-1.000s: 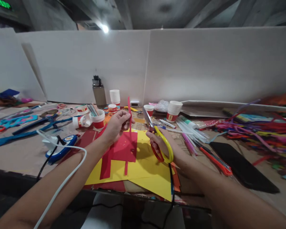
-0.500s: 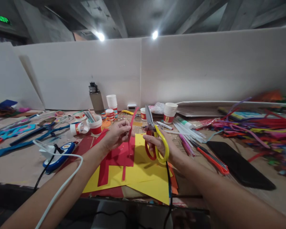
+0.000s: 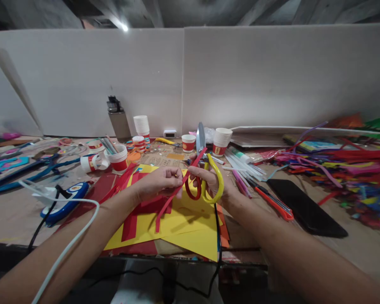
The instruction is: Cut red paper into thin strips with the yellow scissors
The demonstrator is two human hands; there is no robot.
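So the strip (image 3: 165, 206) is mid-frame, pinched by the left hand (image 3: 164, 180)'s fingers, overlapping scissors (image 3: 213, 164) the right hand (image 3: 209, 177)'s fingers curl round, above yellow paper (image 3: 190, 228); looks like lining-up, so snipping calls for steadiness.

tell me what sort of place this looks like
Probably a craft workspace: the right hand holds scissors, yellow paper sheets lie spread in front of the person, and a heap of colourful strips lies off to the right.
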